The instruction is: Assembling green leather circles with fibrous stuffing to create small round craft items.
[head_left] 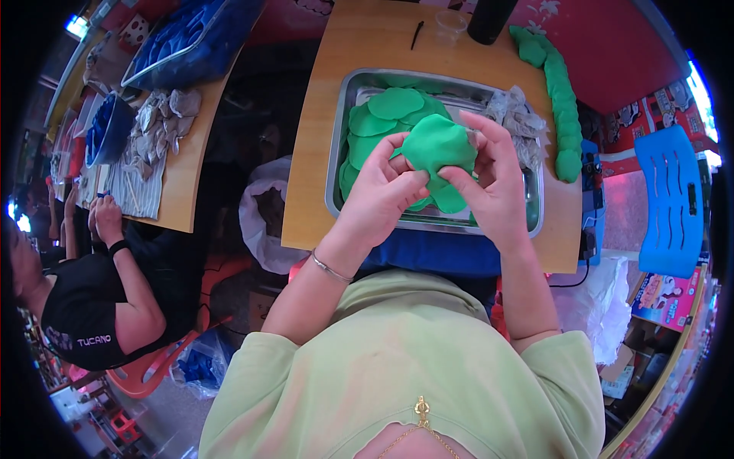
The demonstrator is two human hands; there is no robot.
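Hands, two: left hand (386,187) and right hand (489,180) both pinch one soft green dough piece (437,145), rounded and smooth, above steel tray (336,153). Inside tray, several flat green discs (394,103), overlapping. Right of tray, one lumpy green dough rope (560,92).

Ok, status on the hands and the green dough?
Left hand and right hand both pinching green dough piece. Held above steel tray of flat discs. Nothing obstructing.

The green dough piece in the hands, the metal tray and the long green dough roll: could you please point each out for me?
green dough piece (437,145), head view, middle of its top surface.
metal tray (336,164), head view, left rim.
green dough roll (562,99), head view, middle of its length.
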